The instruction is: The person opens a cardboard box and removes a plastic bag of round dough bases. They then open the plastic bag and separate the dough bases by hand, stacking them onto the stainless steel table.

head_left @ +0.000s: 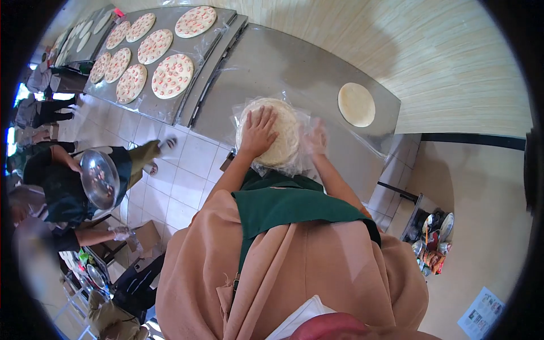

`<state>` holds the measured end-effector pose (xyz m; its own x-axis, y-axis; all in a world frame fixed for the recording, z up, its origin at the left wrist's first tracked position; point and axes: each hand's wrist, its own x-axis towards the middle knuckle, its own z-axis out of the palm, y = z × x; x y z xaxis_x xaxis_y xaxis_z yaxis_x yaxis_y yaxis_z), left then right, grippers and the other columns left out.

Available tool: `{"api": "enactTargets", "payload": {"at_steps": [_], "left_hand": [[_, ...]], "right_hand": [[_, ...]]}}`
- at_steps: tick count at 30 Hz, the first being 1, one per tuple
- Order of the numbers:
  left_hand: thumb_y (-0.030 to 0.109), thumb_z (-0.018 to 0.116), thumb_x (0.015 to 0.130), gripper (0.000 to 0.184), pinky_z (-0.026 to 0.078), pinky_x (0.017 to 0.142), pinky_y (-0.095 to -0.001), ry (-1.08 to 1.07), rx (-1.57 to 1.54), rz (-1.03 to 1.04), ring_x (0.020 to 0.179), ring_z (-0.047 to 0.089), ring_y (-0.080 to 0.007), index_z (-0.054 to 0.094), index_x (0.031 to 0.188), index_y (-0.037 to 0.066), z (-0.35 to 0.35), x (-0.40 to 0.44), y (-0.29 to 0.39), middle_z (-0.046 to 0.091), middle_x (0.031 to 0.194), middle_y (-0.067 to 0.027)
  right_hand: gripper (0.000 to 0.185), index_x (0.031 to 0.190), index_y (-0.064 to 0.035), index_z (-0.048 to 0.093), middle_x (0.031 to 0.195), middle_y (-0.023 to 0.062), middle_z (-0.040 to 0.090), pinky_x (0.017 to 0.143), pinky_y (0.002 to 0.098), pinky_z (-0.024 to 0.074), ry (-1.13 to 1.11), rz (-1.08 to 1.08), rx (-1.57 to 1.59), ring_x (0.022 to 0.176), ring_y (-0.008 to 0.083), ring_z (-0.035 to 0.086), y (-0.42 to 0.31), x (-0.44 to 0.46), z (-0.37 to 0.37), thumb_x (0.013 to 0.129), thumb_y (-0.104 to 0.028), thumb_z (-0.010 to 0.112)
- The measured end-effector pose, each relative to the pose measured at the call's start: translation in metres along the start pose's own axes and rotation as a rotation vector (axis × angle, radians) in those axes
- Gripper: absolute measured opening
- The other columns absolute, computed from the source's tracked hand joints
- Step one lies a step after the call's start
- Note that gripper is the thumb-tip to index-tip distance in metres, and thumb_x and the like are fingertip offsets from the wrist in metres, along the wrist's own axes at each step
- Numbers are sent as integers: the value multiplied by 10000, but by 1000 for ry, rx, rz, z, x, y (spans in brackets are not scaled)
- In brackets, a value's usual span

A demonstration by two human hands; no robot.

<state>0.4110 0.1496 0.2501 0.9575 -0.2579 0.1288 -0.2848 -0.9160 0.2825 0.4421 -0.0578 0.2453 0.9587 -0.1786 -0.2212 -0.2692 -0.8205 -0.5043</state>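
In front of me a pile of round, flat dough discs (286,141) lies on the metal table, with clear plastic sheets (303,164) sticking out around its edges. My left hand (259,133) rests on the pile, its fingers spread over the top disc. My right hand (315,137) is at the right edge of the pile beside the plastic. Motion smears its fingers, so I cannot see whether they hold the plastic. A single plain dough disc (356,105) lies farther right on the table.
Several dough discs dotted with pink pieces (172,76) lie on the adjoining metal table (195,48) at left. A person in a dark apron holds a large metal bowl (100,179). Other people stand at far left. A wall (340,34) borders the table's back.
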Motion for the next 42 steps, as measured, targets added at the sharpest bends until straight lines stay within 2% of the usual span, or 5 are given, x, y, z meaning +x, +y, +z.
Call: {"api": "enactTargets", "payload": {"at_steps": [12, 17, 20, 32, 42], "left_hand": [[411, 386, 972, 599, 46, 1164, -548, -43, -36, -5, 1468, 121, -275, 267, 1507, 172, 10, 2, -12, 193, 1583, -61], [408, 393, 967, 609, 52, 1156, -569, -34, 28, -2, 1468, 119, -286, 265, 1507, 158, 11, 4, -6, 188, 1583, -75], [406, 411, 958, 621, 61, 1149, -585, -47, 70, -23, 1468, 117, -297, 270, 1505, 149, 13, 2, 3, 188, 1582, -86], [369, 523, 912, 577, 132, 1133, -579, 22, 177, -29, 1435, 216, -320, 410, 1421, 123, 11, 3, 12, 280, 1536, -144], [223, 704, 863, 223, 497, 656, -280, -75, -1010, -285, 698, 622, -155, 643, 940, 23, 16, 27, 96, 661, 781, -70]], "right_hand": [[297, 929, -39, 705, 871, 135, 698, 772, 320, 511, -664, -471, 647, 813, 202, 661, -11, 73, -84, 840, -323, 698], [488, 873, -36, 710, 787, 105, 701, 693, 301, 527, -89, 102, -76, 741, 149, 667, 67, 84, -120, 833, -519, 655], [534, 729, -61, 698, 652, 91, 660, 610, 387, 525, -763, -148, 46, 636, 213, 660, 34, 23, -85, 835, -574, 594], [343, 919, -11, 688, 881, 143, 691, 691, 362, 530, -504, 141, 215, 754, 221, 658, 58, -4, -115, 876, -341, 604], [275, 978, -53, 680, 950, 47, 695, 770, 315, 502, -465, 189, 564, 829, 146, 641, 93, -7, -88, 900, -313, 631]]}}
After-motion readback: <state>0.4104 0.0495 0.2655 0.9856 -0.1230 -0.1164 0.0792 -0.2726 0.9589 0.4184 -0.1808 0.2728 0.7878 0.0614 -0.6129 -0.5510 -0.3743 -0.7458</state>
